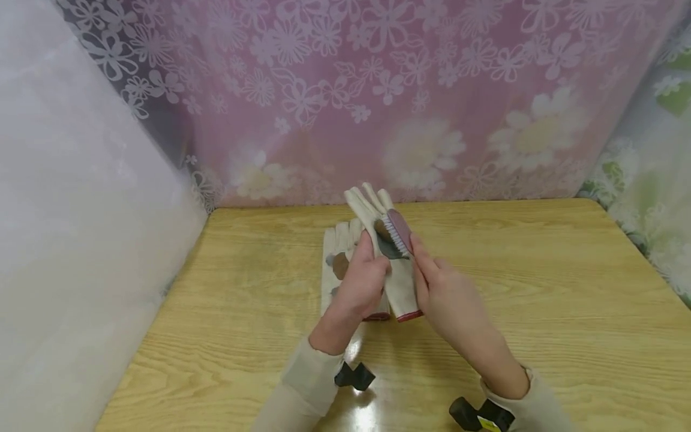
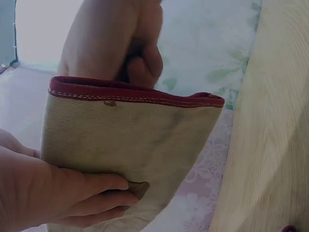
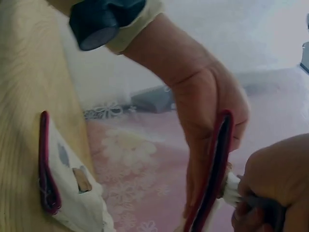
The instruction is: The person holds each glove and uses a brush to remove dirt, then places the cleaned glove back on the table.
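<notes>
While left fingers [image 2: 96, 182] pinch woven glove [image 1: 402, 282] (red-hemmed), right fingers [image 1: 423, 255] clamp oval, white-bristled brush [image 1: 399, 225].

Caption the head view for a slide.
Left hand grips a pale glove; right hand holds a brush against it.

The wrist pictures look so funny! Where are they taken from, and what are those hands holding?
There's no machine working here, just a person. The wide picture comes from a camera on the head, looking down. The other two come from cameras worn on the wrists, so things look close and tilted. The left hand holds up a cream work glove with a red edge. The right hand holds a pink scrubbing brush against it. A second glove lies on the wooden table.
</notes>
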Available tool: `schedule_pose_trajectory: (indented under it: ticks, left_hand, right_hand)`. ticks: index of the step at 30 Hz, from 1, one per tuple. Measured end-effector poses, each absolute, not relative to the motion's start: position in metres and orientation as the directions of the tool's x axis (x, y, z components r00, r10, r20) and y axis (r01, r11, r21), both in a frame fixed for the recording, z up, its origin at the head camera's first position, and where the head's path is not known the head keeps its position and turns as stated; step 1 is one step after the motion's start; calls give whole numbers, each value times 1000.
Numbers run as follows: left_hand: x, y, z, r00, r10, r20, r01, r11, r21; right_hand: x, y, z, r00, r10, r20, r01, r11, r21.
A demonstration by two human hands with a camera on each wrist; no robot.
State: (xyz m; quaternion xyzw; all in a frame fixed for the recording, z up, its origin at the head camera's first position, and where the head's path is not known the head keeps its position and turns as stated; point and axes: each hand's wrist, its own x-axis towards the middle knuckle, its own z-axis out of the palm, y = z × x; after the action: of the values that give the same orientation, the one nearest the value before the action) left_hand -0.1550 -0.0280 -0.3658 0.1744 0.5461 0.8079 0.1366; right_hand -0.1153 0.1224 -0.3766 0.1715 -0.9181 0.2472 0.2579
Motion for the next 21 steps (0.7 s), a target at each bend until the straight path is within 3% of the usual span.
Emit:
schedule_pose_trajectory:
  ticks: [5, 12, 16, 21]
  left_hand:
    - [-152, -28, -364, -878, 470, 85, -42, -252, 967]
    - [-169, -47, -356, -905, 387, 174, -7, -423, 906]
    - [-169, -54, -357, -893, 421, 159, -32, -410, 911]
    - [-158, -44, -360, -791, 606, 83, -74, -230, 970]
  right_hand:
    - [-120, 120, -383, -770, -160, 618, -403, 873, -275]
    - [-110, 105, -382, -721, -295, 627, -501, 847, -177]
    - [-103, 102, -382, -758, -275, 591, -486, 843, -231]
    - [-117, 114, -381, -754, -122, 646, -440, 824, -357]
